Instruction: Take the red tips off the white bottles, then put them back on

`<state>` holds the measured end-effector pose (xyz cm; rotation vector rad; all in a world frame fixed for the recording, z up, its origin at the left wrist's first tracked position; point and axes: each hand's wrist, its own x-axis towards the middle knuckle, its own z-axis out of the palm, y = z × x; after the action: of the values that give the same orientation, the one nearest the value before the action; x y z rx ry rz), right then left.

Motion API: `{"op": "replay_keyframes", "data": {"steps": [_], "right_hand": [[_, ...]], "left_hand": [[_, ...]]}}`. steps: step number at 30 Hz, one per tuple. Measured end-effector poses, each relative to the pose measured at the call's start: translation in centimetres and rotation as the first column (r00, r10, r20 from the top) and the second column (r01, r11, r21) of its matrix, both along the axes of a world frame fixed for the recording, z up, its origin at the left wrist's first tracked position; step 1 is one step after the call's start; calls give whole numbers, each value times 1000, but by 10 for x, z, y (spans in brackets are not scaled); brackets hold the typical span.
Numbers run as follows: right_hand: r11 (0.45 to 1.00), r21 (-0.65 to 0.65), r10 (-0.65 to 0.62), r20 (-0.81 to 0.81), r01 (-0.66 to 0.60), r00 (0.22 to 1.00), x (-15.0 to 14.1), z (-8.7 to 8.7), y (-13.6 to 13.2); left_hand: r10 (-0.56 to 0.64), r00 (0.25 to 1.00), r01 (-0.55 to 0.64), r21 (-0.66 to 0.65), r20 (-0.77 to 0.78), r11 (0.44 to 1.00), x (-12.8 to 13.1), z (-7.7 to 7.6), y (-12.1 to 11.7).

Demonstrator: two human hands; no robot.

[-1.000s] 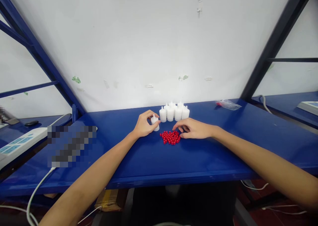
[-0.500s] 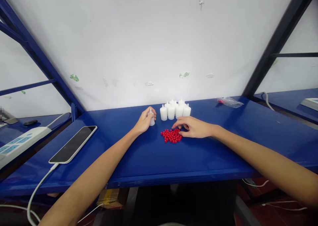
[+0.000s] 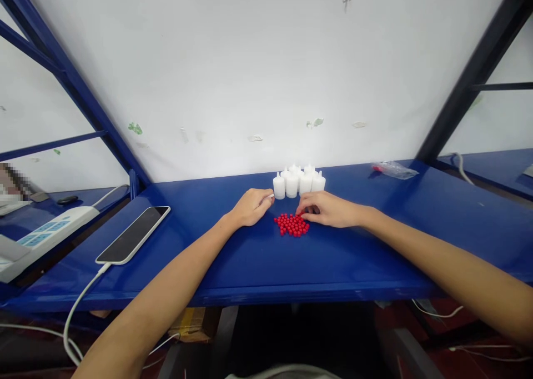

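My left hand (image 3: 252, 207) is closed around a small white dropper bottle, mostly hidden by the fingers; its narrow nozzle (image 3: 270, 196) sticks out tilted toward the right. At the upper right edge of a pile of small red caps (image 3: 291, 224), my right hand (image 3: 325, 208) pinches one red cap (image 3: 301, 213) between thumb and fingers. Behind the two hands, several white dropper bottles (image 3: 292, 185) stand upright in a close group, nozzles up.
A phone (image 3: 134, 234) with a white charging cable (image 3: 81, 298) lies on the blue table (image 3: 266, 279) at left. Beyond it are a power strip (image 3: 50, 237) and blue rack posts. A clear plastic bag (image 3: 395, 170) with something red lies at the back right, near the wall (image 3: 250, 79).
My left hand has tipped the bottle from upright to leaning right. My right hand's fingers have closed on a red cap. The whole view has shifted slightly.
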<state>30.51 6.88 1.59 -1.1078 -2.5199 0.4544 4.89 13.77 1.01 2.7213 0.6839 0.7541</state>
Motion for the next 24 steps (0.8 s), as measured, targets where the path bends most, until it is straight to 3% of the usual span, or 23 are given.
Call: {"op": "replay_keyframes", "data": {"steps": [7, 11, 15, 20, 24], "right_hand": [[999, 32, -35, -10, 36, 999, 0, 0, 2], [985, 121, -100, -205, 127, 974, -13, 3, 1], [969, 191, -79, -369, 158, 926, -36, 12, 2], [969, 238, 30, -359, 60, 933, -59, 21, 6], [953, 291, 15, -332, 87, 943, -61, 20, 9]], "left_hand": [[-47, 998, 48, 9, -43, 999, -1, 2, -4], [-44, 998, 43, -26, -36, 999, 0, 2, -4], [-3, 998, 14, -173, 66, 985, 3, 0, -6], [53, 977, 14, -312, 205, 950, 8, -6, -8], [76, 964, 25, -370, 255, 929, 10, -8, -7]]}}
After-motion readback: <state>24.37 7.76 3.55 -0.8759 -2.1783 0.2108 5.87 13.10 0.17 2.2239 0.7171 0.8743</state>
